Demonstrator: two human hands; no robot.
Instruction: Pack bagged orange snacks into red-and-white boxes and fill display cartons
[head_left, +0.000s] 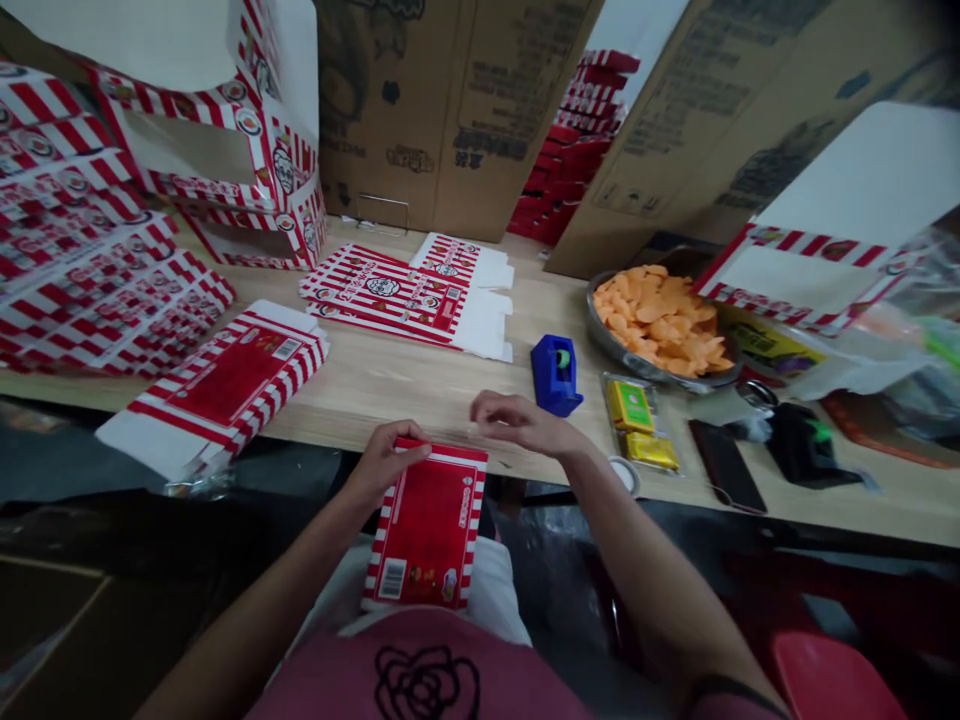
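Note:
A red and white striped cardboard box (429,530) with a barcode stands against my lap at the table's front edge. My left hand (390,460) grips its upper left corner, thumb across the top edge. To the right, just above the box and apart from it, my right hand (517,420) has its fingers curled into a pinch. A tiny pale bit shows at its fingertips, too small to name. Beyond that hand stands a blue tape dispenser (556,378) with a green core. Flattened striped box blanks (397,290) lie farther back on the table (360,380).
Stacked striped boxes (90,230) and a finished-looking box pile (255,400) fill the left. A bowl of orange pieces (660,320), yellow packets (636,420), a dark phone-like slab (726,465) and a black dispenser (810,445) sit right. Large brown cartons (457,110) stand behind.

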